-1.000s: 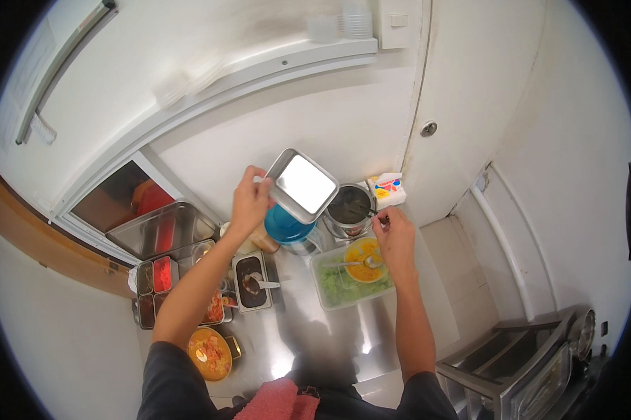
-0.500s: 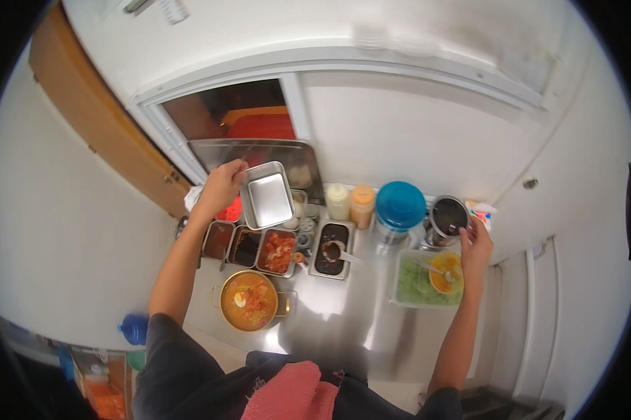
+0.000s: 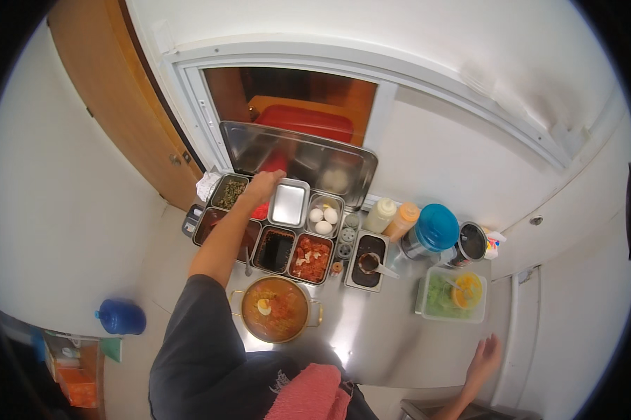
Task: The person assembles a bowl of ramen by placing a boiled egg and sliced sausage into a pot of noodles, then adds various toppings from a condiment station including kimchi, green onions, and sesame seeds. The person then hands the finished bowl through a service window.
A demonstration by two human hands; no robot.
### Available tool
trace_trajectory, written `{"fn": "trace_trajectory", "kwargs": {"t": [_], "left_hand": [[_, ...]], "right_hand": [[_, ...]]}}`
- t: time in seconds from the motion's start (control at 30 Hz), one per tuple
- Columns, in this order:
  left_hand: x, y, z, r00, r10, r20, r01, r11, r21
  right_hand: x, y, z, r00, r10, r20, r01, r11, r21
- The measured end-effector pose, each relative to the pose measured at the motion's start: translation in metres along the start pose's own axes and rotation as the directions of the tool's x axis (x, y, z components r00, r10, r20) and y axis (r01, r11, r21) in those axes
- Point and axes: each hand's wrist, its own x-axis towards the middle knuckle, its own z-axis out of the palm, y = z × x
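Steel lid set among the food pans, left hand on its edge.

The steel lid (image 3: 289,204) sits flat over a pan just above the middle of the frame, and the left hand (image 3: 263,187) grips its left edge with curled fingers. To the lid's right is a pan of eggs (image 3: 323,216); below it lie pans of dark sauce (image 3: 274,250) and chopped tomato (image 3: 311,257), then a pot of soup (image 3: 275,317). The right hand (image 3: 485,355) rests open and empty on the counter (image 3: 392,336) at lower right.
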Motion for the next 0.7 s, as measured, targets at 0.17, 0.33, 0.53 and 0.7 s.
{"fn": "trace_trajectory", "kwargs": {"t": [0.17,0.33,0.53,0.7], "left_hand": [[-0.001,-0.026,0.029,0.995,0.084,0.044,-0.078,0.988,-0.133],[-0.018,-0.032,-0.028,0.999,0.004,0.042,0.002,0.989,-0.150],[-0.136,-0.103,-0.136,0.961,-0.228,-0.156,0.145,0.896,-0.420],[-0.293,-0.176,-0.125,0.717,-0.656,-0.235,0.392,0.659,-0.641]], "right_hand": [[-0.078,-0.051,0.012,1.000,-0.031,-0.004,0.031,0.996,-0.088],[-0.125,-0.166,0.091,0.988,-0.055,0.142,0.047,0.997,0.057],[-0.158,-0.312,0.209,0.884,-0.266,0.384,0.172,0.950,0.262],[-0.164,-0.402,0.266,0.712,-0.555,0.430,0.415,0.827,0.379]]}}
